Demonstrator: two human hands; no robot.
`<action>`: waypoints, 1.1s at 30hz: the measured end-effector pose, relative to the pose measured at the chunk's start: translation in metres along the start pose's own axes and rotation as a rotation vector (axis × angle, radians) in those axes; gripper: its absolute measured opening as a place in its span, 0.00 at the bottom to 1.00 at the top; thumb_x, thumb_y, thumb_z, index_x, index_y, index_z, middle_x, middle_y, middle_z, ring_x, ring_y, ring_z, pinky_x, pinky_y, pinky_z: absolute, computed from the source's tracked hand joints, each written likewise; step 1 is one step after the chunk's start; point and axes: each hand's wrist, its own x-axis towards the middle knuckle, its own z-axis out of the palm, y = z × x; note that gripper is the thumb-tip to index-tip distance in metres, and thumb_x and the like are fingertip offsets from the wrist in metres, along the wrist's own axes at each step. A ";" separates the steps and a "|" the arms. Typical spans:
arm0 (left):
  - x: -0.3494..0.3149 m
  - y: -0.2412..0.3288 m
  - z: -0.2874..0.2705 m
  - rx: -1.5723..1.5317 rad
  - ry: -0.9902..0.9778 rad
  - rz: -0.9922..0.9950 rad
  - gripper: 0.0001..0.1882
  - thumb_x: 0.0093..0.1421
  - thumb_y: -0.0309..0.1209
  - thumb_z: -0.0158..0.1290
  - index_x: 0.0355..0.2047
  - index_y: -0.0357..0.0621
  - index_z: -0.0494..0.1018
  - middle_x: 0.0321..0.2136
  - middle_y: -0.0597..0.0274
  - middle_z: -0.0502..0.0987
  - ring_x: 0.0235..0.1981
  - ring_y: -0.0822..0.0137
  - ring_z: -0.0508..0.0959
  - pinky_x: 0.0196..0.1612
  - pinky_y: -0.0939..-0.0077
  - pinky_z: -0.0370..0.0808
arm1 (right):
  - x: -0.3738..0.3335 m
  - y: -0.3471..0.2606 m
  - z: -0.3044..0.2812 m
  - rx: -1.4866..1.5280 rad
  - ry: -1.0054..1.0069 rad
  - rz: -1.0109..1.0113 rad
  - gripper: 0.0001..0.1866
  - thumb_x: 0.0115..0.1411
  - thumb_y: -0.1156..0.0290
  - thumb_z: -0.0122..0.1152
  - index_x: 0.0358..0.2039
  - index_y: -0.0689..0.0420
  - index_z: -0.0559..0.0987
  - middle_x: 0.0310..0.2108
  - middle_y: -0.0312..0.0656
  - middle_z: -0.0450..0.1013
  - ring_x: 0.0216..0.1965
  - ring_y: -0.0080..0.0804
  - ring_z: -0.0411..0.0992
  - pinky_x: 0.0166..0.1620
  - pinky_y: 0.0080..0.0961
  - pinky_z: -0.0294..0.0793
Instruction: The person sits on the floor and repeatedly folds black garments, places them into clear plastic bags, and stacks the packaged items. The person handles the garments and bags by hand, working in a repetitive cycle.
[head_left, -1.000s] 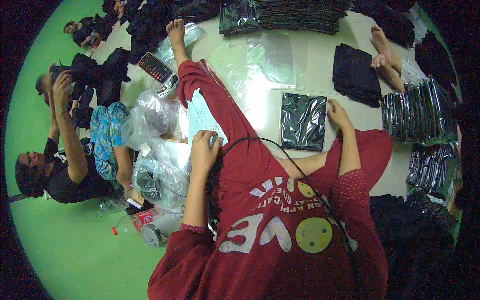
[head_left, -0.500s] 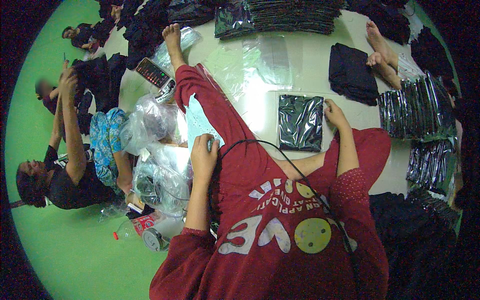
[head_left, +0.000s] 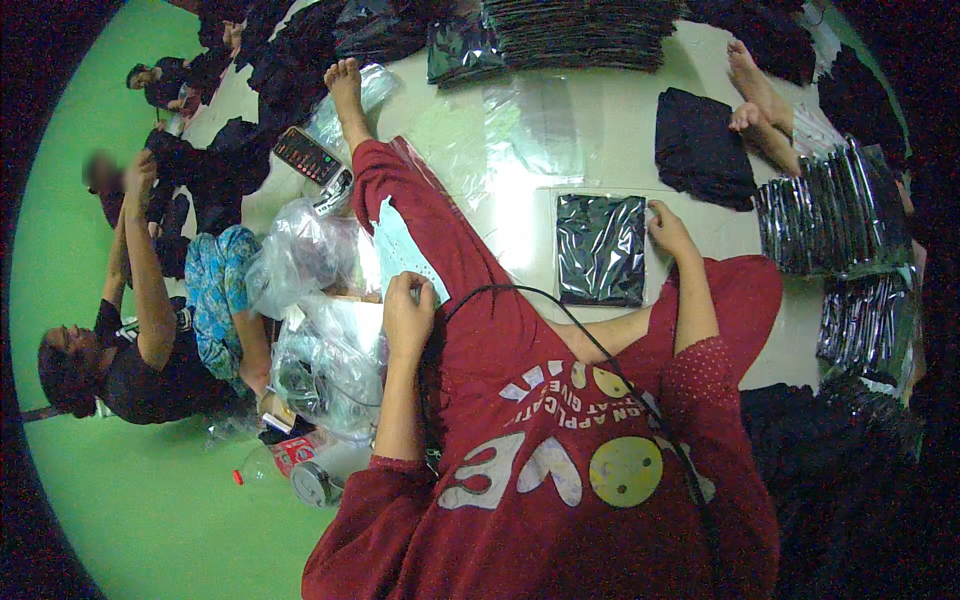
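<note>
A light blue sheet (head_left: 403, 245) with rows of small dots lies over my left thigh. My left hand (head_left: 410, 308) is at its lower end, fingertips bunched and closed on it; whether a small piece is between them is too tiny to see. On the pale floor in front of me lies a flat clear plastic bag with a folded black garment (head_left: 601, 250) inside. At the bag's right edge, my right hand (head_left: 670, 230) has its fingers curled and closed on the clear border.
Folded black garments (head_left: 705, 148) lie far right, beside stacks of bagged ones (head_left: 815, 215). Another stack (head_left: 580, 35) stands at the back. Left are crumpled plastic bags (head_left: 300, 245), a phone (head_left: 308, 155), a bottle (head_left: 265, 465) and a seated person (head_left: 150, 340). A black cable (head_left: 560, 298) crosses my lap.
The fingers of my left hand have bunched closer together on the blue sheet. My right hand stays at the bag's edge. The person at left has shifted their raised hands slightly.
</note>
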 end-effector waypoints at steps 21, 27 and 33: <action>0.063 0.099 0.066 -0.704 -0.403 0.046 0.06 0.54 0.28 0.49 0.28 0.37 0.69 0.24 0.65 0.71 0.27 0.74 0.69 0.32 0.81 0.67 | 0.003 0.006 0.005 -0.067 -0.004 -0.038 0.21 0.50 0.73 0.48 0.47 0.57 0.66 0.35 0.58 0.70 0.38 0.52 0.70 0.41 0.37 0.68; 0.097 0.113 0.166 -0.651 -0.529 0.010 0.05 0.53 0.27 0.49 0.27 0.39 0.71 0.24 0.65 0.74 0.24 0.76 0.70 0.28 0.82 0.67 | -0.002 -0.008 0.001 -0.045 -0.024 0.045 0.20 0.52 0.71 0.47 0.48 0.54 0.65 0.33 0.57 0.71 0.37 0.52 0.70 0.38 0.41 0.68; 0.099 0.092 0.207 -0.619 -0.472 -0.012 0.05 0.50 0.27 0.50 0.25 0.38 0.72 0.21 0.61 0.74 0.22 0.71 0.72 0.28 0.78 0.69 | -0.003 -0.019 -0.005 -0.089 -0.113 0.115 0.20 0.51 0.71 0.46 0.46 0.54 0.64 0.33 0.58 0.70 0.37 0.52 0.70 0.38 0.44 0.67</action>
